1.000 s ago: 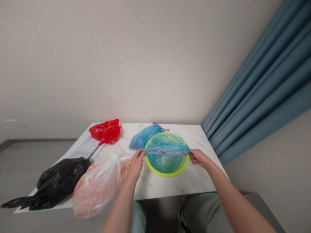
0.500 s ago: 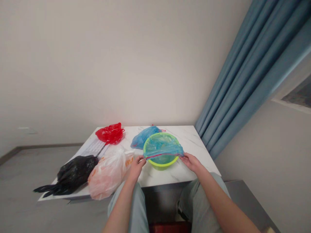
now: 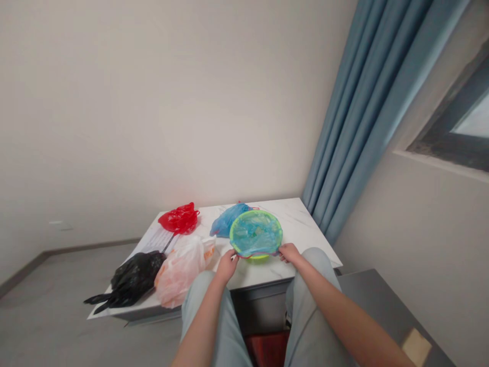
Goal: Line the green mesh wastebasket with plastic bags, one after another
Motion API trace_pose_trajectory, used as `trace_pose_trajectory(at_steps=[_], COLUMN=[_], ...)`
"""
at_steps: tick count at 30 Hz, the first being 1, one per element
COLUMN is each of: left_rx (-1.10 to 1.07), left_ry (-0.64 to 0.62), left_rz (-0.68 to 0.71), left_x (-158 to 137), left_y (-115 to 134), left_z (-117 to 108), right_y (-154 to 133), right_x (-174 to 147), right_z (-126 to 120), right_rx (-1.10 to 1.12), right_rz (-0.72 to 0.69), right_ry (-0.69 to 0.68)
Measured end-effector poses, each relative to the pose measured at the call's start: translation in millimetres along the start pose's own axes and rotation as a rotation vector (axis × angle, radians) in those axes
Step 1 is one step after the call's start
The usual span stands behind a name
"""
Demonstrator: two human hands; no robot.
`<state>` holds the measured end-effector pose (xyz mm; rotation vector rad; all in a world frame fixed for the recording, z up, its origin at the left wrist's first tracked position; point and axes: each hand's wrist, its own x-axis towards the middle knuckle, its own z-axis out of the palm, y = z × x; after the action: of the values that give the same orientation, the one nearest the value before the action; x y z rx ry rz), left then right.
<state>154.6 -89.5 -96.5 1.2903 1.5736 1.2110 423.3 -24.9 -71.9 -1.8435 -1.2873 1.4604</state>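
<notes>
A thin blue plastic bag (image 3: 255, 235) with a red drawstring edge lies inside and across a lime-green basin (image 3: 280, 224). At the basin's near left, my left hand (image 3: 228, 265) pinches one end of the bag's edge. My right hand (image 3: 289, 253) grips the other end at the near right. Between them the edge is stretched along the front rim and partly hangs over it. Just behind the basin, on the left, sits a filled blue bag (image 3: 229, 219) with red strings.
On the white marbled table (image 3: 263, 275) are a red plastic bag (image 3: 179, 218), a black bag (image 3: 135, 278), a whitish-pink bag (image 3: 181, 275) and a printed sheet (image 3: 153, 240). Behind stands a wall, with a blue curtain (image 3: 351, 117) at right. My knees touch the table's front area.
Both hands have brought the bag's edge down and toward me, from over the basin to its front rim. The view has turned slightly right.
</notes>
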Motion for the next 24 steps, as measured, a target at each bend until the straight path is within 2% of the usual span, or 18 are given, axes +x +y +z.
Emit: trace_pose_trajectory(at_steps=[6,12,16,21,23,24], left_rx=[-0.080,-0.307,-0.391,-0.446,-0.485,-0.511], left_ry=[0.068,0.116,0.120,0.141,0.168,0.180], left_rz=[-0.064,-0.244,-0.294,-0.263,-0.260,-0.266], left_x=[3,14,19,21,20,20], left_y=[-9,-17,-13,-7,-5,-5], left_z=[14,35,44,44,40,38], right_y=[7,22,28,26,25,25], right_x=[3,17,16,5,0,-2], right_z=[9,8,7,13,15,16], right_rx=[-0.293,-0.448,-0.498,-0.455,-0.400,-0.359], right_rz=[-0.068,-0.015,0.010,0.024,0.032,0.029], right_ry=[0.048,0.025,-0.019,-0.214,-0.406,-0.543])
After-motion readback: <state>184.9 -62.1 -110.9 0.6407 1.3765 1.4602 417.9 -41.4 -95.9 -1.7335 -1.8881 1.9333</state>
